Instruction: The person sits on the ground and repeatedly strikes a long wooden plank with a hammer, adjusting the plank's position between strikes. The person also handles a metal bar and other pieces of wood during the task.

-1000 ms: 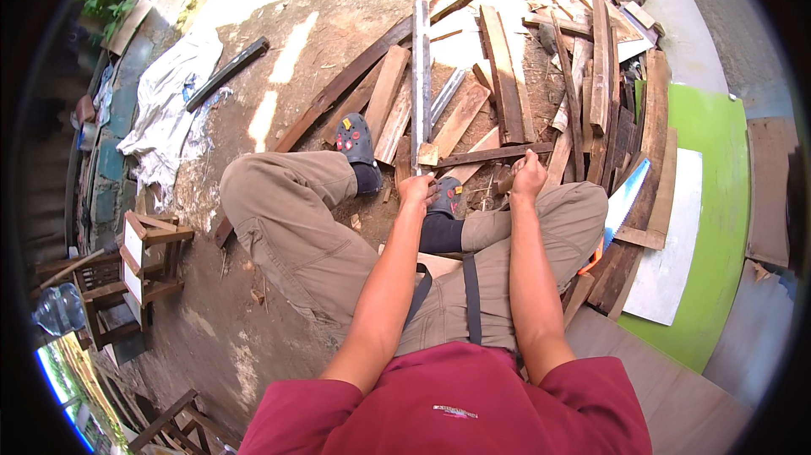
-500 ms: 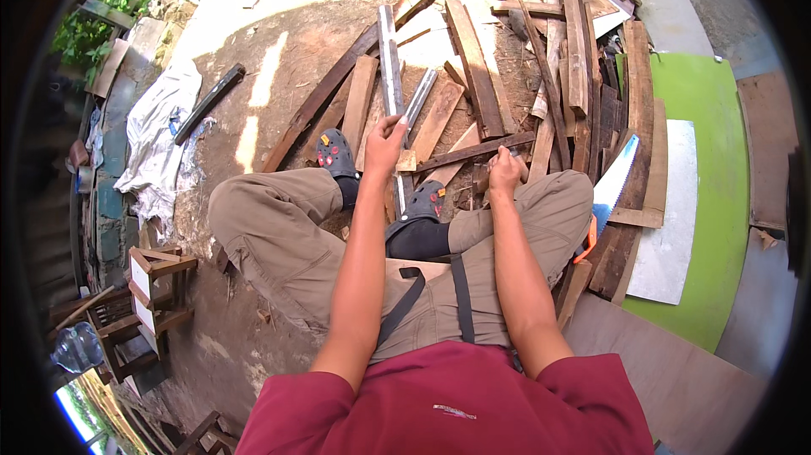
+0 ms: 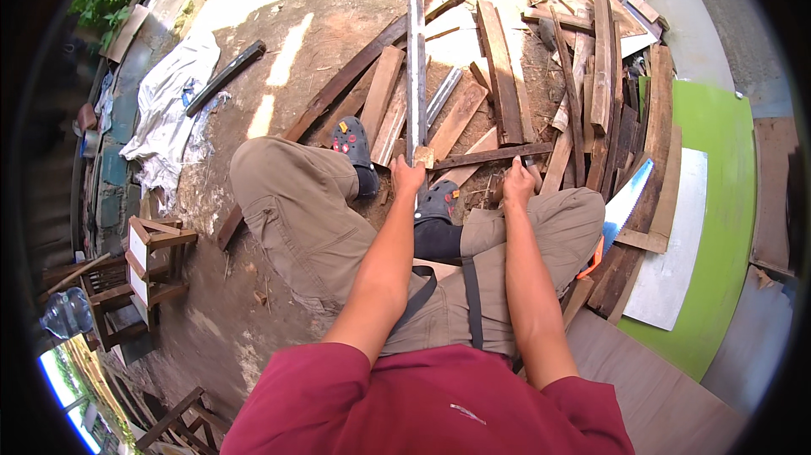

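Note:
A long grey metal bar (image 3: 416,75) stretches away from me between my feet. Its near end meets my left hand (image 3: 407,176), whose fingers are closed around it. A small light wood block (image 3: 424,157) sits against the bar just beyond those fingers. To the right, my right hand (image 3: 517,185) is a fist above my right shin; what it grips is mostly hidden. A dark narrow wood strip (image 3: 494,156) lies crosswise just past that fist. A shorter metal piece (image 3: 443,96) rests beside the long bar.
Several wood planks (image 3: 500,66) are strewn ahead, piled thicker at the right. A handsaw (image 3: 627,197) with an orange handle leans by my right knee, near a green panel (image 3: 718,142). At the left are a white cloth (image 3: 173,100), a dark bar (image 3: 226,77) and a small wooden frame (image 3: 160,261).
My left hand has slid down along the metal bar toward me, past the small wood block. My right hand stays closed in nearly the same place. The view has shifted slightly.

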Action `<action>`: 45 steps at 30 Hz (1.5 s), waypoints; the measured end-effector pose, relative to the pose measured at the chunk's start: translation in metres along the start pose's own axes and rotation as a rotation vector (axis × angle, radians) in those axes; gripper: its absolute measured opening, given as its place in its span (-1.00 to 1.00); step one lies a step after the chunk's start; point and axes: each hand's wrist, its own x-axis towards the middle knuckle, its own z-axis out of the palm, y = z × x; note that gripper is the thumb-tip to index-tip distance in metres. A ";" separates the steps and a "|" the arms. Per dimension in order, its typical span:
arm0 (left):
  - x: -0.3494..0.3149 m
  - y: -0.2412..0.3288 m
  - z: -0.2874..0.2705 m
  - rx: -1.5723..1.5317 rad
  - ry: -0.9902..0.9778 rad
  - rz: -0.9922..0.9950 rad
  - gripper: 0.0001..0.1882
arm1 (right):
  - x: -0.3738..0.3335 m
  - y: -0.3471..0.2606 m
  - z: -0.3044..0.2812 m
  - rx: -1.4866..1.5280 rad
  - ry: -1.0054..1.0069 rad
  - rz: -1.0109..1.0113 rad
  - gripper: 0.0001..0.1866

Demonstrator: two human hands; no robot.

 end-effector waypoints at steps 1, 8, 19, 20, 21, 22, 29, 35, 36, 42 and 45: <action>-0.001 0.006 0.000 -0.039 -0.088 0.025 -0.20 | -0.005 -0.005 0.000 -0.055 0.025 -0.001 -0.40; -0.011 0.027 -0.002 -0.463 -0.211 -0.012 -0.38 | 0.000 0.008 -0.005 -0.099 0.025 -0.113 -0.40; 0.007 0.014 0.017 -0.196 -0.114 -0.155 -0.23 | -0.030 -0.035 -0.015 0.306 0.010 -0.105 -0.47; 0.010 0.017 0.017 -0.223 -0.180 -0.187 -0.18 | -0.030 -0.037 -0.021 0.392 0.024 -0.112 -0.48; 0.010 0.022 0.018 -0.250 -0.248 -0.217 -0.14 | -0.030 -0.040 -0.029 0.478 0.038 -0.119 -0.48; 0.013 0.019 0.020 -0.250 -0.200 -0.212 -0.16 | -0.033 -0.047 -0.030 0.571 0.033 -0.127 -0.49; 0.006 0.012 0.011 -0.254 -0.151 -0.171 -0.23 | -0.063 -0.108 -0.049 0.893 0.204 -0.074 -0.54; 0.005 -0.002 -0.006 -0.213 -0.224 -0.169 -0.27 | -0.079 -0.161 -0.101 1.213 0.204 -0.201 -0.53; 0.006 -0.008 -0.006 -0.205 -0.212 -0.154 -0.27 | -0.078 -0.161 -0.107 1.236 0.179 -0.228 -0.52; -0.013 0.012 0.000 0.152 -0.261 -0.147 -0.01 | -0.103 -0.140 -0.090 1.123 0.092 -0.155 -0.53; -0.030 0.021 -0.002 0.229 -0.283 -0.145 0.21 | -0.114 -0.107 -0.066 0.957 0.050 -0.052 -0.53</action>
